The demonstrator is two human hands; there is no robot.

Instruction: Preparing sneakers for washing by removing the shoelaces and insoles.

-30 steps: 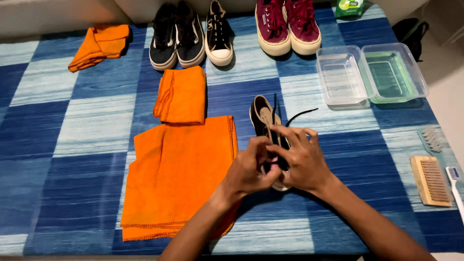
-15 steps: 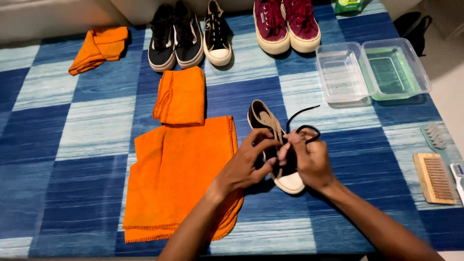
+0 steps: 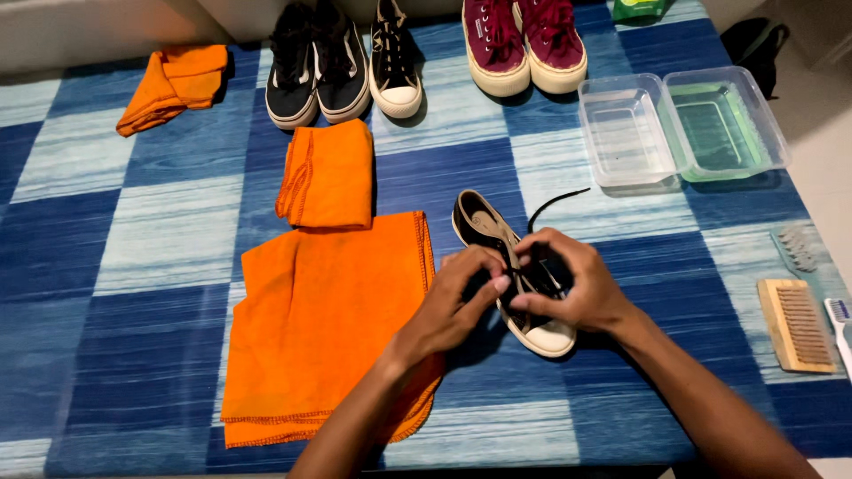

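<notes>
Blue-and-white checked cloth [image 3: 177,257] covering the whole bench. Large orange cloth [image 3: 328,319] spread flat left of centre, its right edge under the left forearm. Smaller folded orange cloth [image 3: 328,173] just above it, touching its upper edge; a third, crumpled orange cloth [image 3: 173,84] at far upper left, well apart. Along the far edge, left to right: pair of black low sneakers [image 3: 315,66], single black high-top with white toe cap [image 3: 395,62], pair of maroon sneakers with cream soles [image 3: 524,44]. At upper right, two clear plastic tubs side by side and touching: colourless tub [image 3: 626,133] on the left, green-tinted tub [image 3: 728,124] on the right. At centre, black sneaker with white sole [image 3: 497,235], lying upright on the checked cloth, heel toward the far edge, toe toward the viewer, just right of the large orange cloth. Left hand [image 3: 453,302] and right hand [image 3: 572,284] both over the lacing area, fingers curled and pinching the black shoelace [image 3: 555,202], one loose end trailing up and right of the sneaker. Wooden scrub brush [image 3: 796,325] near the right edge, bristles up; toothbrush [image 3: 840,321] just beside it at the frame border; small pale brush [image 3: 796,250] above them, details too blurred to tell.
</notes>
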